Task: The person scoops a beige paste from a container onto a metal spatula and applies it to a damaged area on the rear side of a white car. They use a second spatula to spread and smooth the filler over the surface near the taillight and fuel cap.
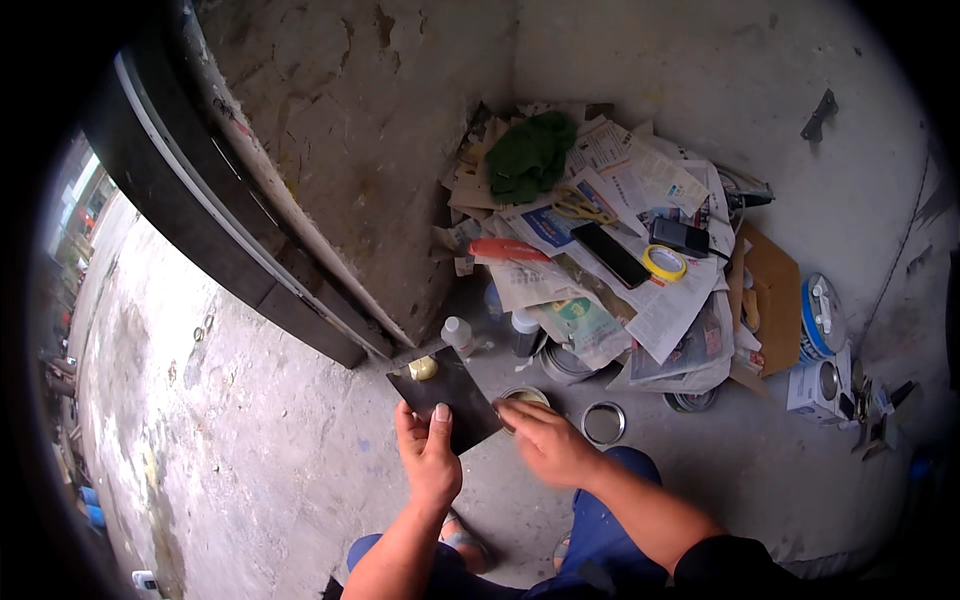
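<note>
1. From my remote seat I count two hands: the left hand [430,455] pinches one dark plate [455,390], thumb on top, above the floor [300,420].
2. The right hand [550,440] is at the plate's right edge, fingers close together; I cannot tell whether its grip pinches anything.
3. One cream-yellow blob [422,368] sits on the plate's far left corner.
4. I count two white-capped bottles [457,333], one phone [611,255], one yellow tape roll [665,276] and one green cloth [530,157].
5. Printed sheets [670,310] bear small type and coloured blocks, too small for me to read.
</note>
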Demonstrator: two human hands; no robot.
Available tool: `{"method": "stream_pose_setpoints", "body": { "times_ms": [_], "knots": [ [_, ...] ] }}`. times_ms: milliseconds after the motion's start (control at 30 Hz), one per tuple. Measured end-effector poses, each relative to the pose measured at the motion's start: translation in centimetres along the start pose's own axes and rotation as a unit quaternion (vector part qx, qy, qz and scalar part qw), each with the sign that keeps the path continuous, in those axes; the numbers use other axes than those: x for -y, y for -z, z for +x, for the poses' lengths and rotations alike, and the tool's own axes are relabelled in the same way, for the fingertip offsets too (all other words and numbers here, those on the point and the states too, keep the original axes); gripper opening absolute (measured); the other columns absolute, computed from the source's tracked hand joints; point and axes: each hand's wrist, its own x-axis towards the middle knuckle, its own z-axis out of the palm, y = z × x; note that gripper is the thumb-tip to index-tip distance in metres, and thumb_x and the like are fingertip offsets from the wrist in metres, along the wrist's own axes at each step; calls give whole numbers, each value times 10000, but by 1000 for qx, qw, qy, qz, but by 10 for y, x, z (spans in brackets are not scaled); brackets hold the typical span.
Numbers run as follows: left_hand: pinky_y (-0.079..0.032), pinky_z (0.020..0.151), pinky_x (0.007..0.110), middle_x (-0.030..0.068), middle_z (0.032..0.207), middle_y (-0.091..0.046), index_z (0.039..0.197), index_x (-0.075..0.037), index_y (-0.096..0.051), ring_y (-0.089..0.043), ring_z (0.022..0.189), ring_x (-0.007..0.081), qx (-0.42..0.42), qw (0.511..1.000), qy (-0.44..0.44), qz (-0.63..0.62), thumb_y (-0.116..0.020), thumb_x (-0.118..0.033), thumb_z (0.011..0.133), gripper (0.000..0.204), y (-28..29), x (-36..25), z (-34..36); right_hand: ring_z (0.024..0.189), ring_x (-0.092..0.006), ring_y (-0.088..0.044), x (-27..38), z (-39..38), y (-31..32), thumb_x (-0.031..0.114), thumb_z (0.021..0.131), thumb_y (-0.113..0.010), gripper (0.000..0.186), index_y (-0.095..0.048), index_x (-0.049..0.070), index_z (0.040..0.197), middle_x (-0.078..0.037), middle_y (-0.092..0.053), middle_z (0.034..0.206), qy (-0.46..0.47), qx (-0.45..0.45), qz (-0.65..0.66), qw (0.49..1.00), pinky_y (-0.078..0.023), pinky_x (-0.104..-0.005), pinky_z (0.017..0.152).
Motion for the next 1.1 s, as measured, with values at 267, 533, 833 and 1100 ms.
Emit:
{"method": "stream_pose_setpoints", "body": {
  "times_ms": [267,533,833,1100],
  "knots": [
    [-447,925,341,88,1138,-587,1220,-58,-428,-573,1022,171,-9,987,124,-106,-553,-28,905,340,-4,-19,8,796,-73,-564,-29,-11,29,184,933,-577,308,-540,0,1178,-41,-636,876,-168,-150,270,936,-460,-258,723],
    [-447,950,391,103,1157,-592,1237,-64,-434,-581,1048,221,67,974,175,-130,-597,-52,870,402,-8,-17,2,849,-43,-493,-36,0,20,179,965,-538,207,-577,6,1072,40,-570,911,-190,5,334,923,-422,-217,757],
    [-446,927,313,92,1133,-604,1269,-34,-445,-583,1013,168,-11,997,71,-35,-576,-38,896,396,30,-33,24,1160,-269,-548,-108,-58,24,36,739,-570,628,-415,-8,1347,-208,-554,1260,-371,-39,108,922,-431,-316,938],
    [-409,960,319,71,1154,-597,1257,-37,-461,-552,1058,151,-49,998,48,-8,-576,-41,898,378,52,-42,28,925,-339,-604,-137,-50,-33,101,761,-604,217,-632,52,971,-140,-655,922,-273,-22,-165,948,-486,-436,771]
  ]
}}
